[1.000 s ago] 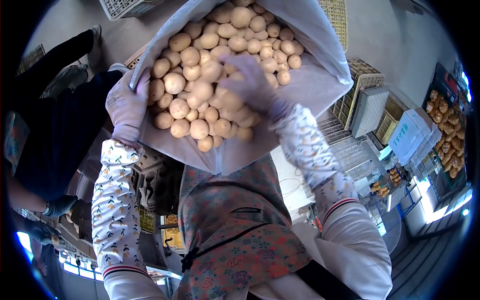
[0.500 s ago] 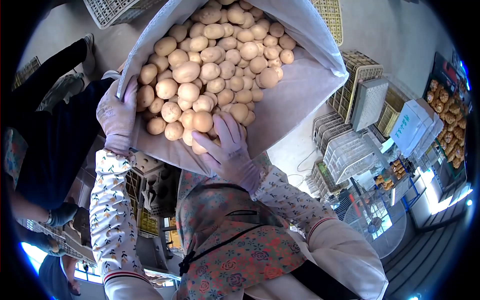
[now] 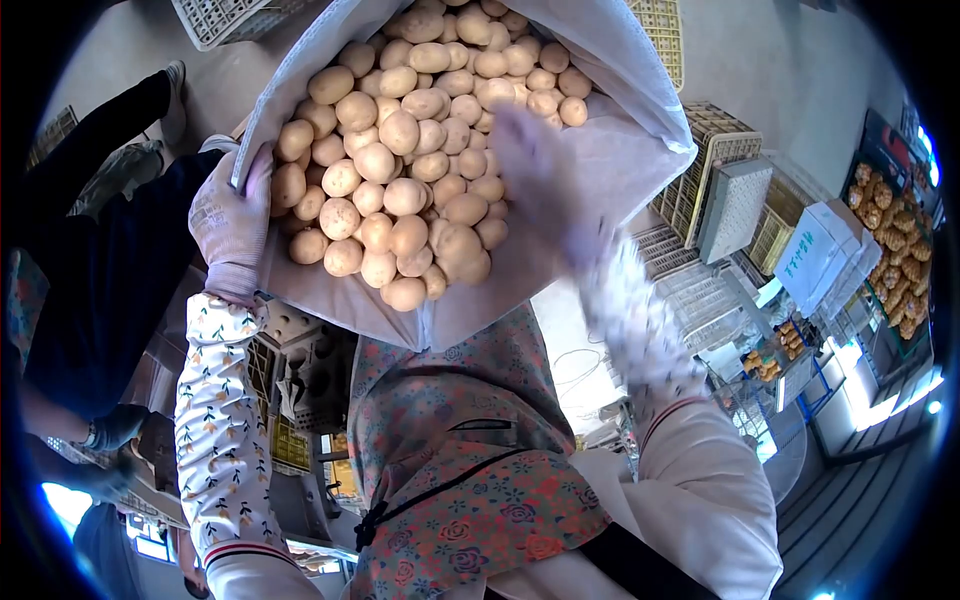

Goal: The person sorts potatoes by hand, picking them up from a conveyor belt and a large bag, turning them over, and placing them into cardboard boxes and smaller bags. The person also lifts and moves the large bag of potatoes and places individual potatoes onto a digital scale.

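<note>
Many pale yellow potatoes [image 3: 400,132] lie in a heap inside a wide-mouthed white fabric sack [image 3: 625,130]. My left hand [image 3: 228,218], in a light knit glove, is closed on the sack's rim at the left side of the mouth. Over the right edge of the heap is my right hand [image 3: 545,185], also gloved and badly smeared by motion. Its fingers cannot be made out, nor whether it touches a potato. A bare fold of the sack shows to the right of that hand.
Plastic crates [image 3: 705,165] stand stacked at the right, near a white carton [image 3: 815,250] and filled net bags [image 3: 890,240]. Another crate [image 3: 215,18] sits at the upper left. At the left edge are a person's dark-clothed legs [image 3: 110,270] and a gloved hand [image 3: 118,425].
My right hand has moved from the near edge of the potatoes up and right. Several potatoes at the near side have shifted. My left hand keeps its hold on the sack's rim.
</note>
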Tool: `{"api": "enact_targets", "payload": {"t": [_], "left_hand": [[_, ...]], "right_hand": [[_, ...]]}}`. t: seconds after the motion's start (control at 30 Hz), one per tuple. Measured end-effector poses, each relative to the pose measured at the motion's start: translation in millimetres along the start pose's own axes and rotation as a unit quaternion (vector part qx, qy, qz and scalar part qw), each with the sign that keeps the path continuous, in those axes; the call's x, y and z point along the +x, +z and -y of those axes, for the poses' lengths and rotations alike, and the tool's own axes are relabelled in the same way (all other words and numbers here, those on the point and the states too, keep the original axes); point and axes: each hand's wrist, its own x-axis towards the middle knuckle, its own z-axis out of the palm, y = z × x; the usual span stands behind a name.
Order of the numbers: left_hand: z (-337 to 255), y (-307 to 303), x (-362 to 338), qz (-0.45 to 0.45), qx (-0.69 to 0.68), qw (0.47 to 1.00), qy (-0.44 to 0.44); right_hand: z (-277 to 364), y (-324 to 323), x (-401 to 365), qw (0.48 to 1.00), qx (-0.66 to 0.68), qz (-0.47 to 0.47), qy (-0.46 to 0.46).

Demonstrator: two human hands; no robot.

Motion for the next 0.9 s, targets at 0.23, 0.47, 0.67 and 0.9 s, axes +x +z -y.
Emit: {"api": "enact_targets", "payload": {"t": [0.23, 0.47, 0.67, 0.9], "left_hand": [[0, 0, 0, 0.002, 0.012, 1.000, -0.004], [-6, -2, 0, 0.005, 0.021, 1.000, -0.022], [-5, -3, 1, 0.012, 0.017, 0.999, -0.034], [-6, -3, 1, 0.007, 0.020, 0.999, -0.033]], "right_hand": [[-59, 20, 184, 0.955, 0.279, -0.083, 0.054], [-21, -19, 202, 0.968, 0.182, 0.127, 0.115], [-9, -9, 223, 0.977, -0.007, 0.212, -0.026], [9, 38, 152, 0.978, 0.003, 0.013, -0.210]]}}
